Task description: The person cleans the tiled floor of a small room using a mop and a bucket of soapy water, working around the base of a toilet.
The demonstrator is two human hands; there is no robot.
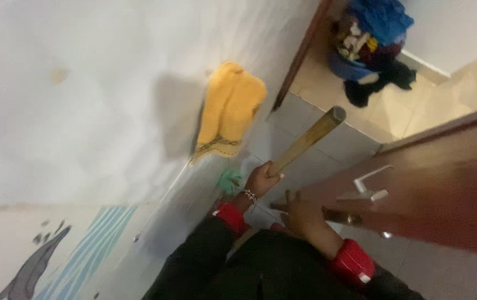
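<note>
Your right hand (304,218) sat nearest, fingers curled on the lower wooden handle (305,141), grip partly hidden; your left hand (261,180) clenched it higher, shaft angled up-right; yellow cloth (230,111) hung on the wall beyond; clothes pile (369,44) farthest.

- Two hands: left hand (261,180), right hand (301,216)
- One wooden stick (307,140)
- One yellow cloth (228,111), on the left wall
- One brown door (444,183), right
- One door handle (369,186)
- One pile of clothes (369,47), far
</note>
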